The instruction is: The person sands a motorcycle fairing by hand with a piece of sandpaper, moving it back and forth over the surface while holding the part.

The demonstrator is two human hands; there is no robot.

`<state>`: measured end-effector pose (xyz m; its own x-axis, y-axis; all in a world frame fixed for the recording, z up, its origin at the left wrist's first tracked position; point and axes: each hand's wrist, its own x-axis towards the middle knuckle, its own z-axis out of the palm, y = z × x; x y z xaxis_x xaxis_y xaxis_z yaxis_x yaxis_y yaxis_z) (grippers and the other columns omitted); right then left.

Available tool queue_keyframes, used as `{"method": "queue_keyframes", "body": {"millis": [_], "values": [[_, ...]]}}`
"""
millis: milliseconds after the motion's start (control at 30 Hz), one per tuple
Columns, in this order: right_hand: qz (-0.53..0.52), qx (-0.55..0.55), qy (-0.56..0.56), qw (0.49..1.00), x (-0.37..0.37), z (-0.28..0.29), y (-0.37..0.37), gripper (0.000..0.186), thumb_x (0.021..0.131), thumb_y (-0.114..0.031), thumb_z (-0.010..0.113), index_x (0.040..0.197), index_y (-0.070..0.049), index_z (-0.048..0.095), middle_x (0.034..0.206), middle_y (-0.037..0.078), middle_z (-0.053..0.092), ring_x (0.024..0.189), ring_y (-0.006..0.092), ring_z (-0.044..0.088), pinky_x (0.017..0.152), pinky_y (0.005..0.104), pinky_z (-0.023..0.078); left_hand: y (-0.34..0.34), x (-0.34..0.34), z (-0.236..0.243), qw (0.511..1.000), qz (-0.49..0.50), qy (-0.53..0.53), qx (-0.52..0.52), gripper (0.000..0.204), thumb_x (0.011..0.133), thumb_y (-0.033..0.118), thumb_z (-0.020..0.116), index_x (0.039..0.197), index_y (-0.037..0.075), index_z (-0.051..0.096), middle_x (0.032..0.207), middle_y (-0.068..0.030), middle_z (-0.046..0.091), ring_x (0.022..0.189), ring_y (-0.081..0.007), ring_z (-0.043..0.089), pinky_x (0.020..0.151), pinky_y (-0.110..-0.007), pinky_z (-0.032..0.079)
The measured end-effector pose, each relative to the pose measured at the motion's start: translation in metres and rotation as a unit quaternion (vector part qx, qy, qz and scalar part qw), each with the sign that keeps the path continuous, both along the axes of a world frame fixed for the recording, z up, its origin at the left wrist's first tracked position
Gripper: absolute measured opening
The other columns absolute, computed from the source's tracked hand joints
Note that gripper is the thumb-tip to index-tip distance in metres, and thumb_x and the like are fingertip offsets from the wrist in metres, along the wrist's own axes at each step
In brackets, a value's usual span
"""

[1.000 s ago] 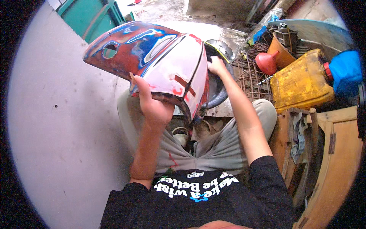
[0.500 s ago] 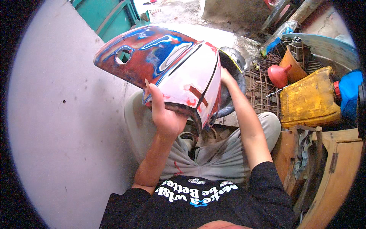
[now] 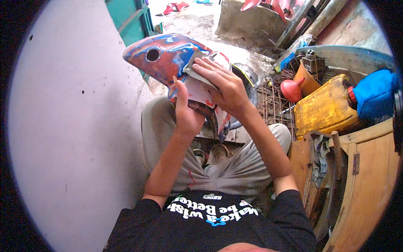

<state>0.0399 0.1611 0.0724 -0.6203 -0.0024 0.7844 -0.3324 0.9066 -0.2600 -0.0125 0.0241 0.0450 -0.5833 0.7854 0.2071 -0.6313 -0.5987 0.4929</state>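
Observation:
A curved motorcycle body panel [image 3: 161, 69] is held up over my lap, its paint worn into red-brown, blue and white patches, with a round hole near its far-left end. My left hand [image 3: 189, 119] grips the near lower edge, thumb up along the outside and the other fingers hidden underneath. Flat on the panel's upper face, the fingers of my right hand [image 3: 228, 86] press down a grey sheet of sandpaper [image 3: 193, 69]. Part of the pinkish-white area is covered by that hand. A dark round tub [image 3: 254, 93] stands partly hidden behind the panel.
A pale wall-like surface [image 3: 79, 126] fills the left. At right are a rusty wire grid [image 3: 268, 103], a red funnel [image 3: 292, 89], a dirty yellow jerrycan [image 3: 325, 105], a blue container [image 3: 375, 94] and a wooden cabinet [image 3: 371, 164]. Red panels [image 3: 174, 7] lie farther off.
My right hand has come from beside the tub, behind the panel's right edge, onto the panel's top with the sandpaper now showing. My left hand keeps its hold; the view has shifted slightly.

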Motion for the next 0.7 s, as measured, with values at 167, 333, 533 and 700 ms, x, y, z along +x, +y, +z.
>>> {"method": "queue_keyframes", "body": {"millis": [167, 333, 533, 700], "values": [[-0.115, -0.115, -0.094, 0.982, 0.003, 0.009, 0.025, 0.045, 0.084, -0.012, 0.066, 0.129, -0.012, 0.064, 0.125, 0.013, 0.068, 0.116, 0.0273, 0.066, 0.095, 0.0390, 0.055, 0.000, -0.004, -0.005, 0.994, 0.010, 0.053, -0.098, 0.074, 0.102, 0.064, 0.032, 0.145, 0.005, 0.042, 0.140, -0.0130, 0.054, 0.128, -0.0291, 0.054, 0.106, -0.047, 0.045], [-0.028, -0.032, -0.095, 0.995, 0.008, 0.015, 0.010, 0.045, 0.084, -0.009, 0.063, 0.130, -0.010, 0.063, 0.126, 0.017, 0.066, 0.118, 0.0303, 0.064, 0.098, 0.0399, 0.053, 0.001, 0.000, -0.001, 0.998, 0.035, -0.021, -0.046, 0.071, 0.101, 0.064, 0.037, 0.141, 0.006, 0.046, 0.129, -0.0114, 0.061, 0.119, -0.0261, 0.061, 0.100, -0.043, 0.049], [-0.003, 0.036, -0.054, 0.998, 0.012, 0.018, 0.002, 0.044, 0.089, -0.003, 0.059, 0.132, -0.007, 0.061, 0.124, 0.021, 0.065, 0.116, 0.0338, 0.064, 0.096, 0.0403, 0.054, 0.003, -0.002, -0.006, 0.999, -0.028, 0.000, 0.016, 0.072, 0.101, 0.063, 0.036, 0.141, 0.004, 0.045, 0.129, -0.0110, 0.061, 0.115, -0.0265, 0.062, 0.100, -0.042, 0.049], [-0.066, -0.026, -0.101, 0.992, 0.010, 0.015, 0.021, 0.046, 0.082, -0.009, 0.062, 0.128, -0.008, 0.064, 0.127, 0.016, 0.066, 0.118, 0.0283, 0.064, 0.100, 0.0387, 0.053, 0.009, 0.007, 0.003, 0.999, 0.023, -0.001, -0.038, 0.072, 0.101, 0.064, 0.035, 0.143, 0.007, 0.043, 0.128, -0.0115, 0.061, 0.113, -0.0267, 0.063, 0.095, -0.042, 0.051]]}}
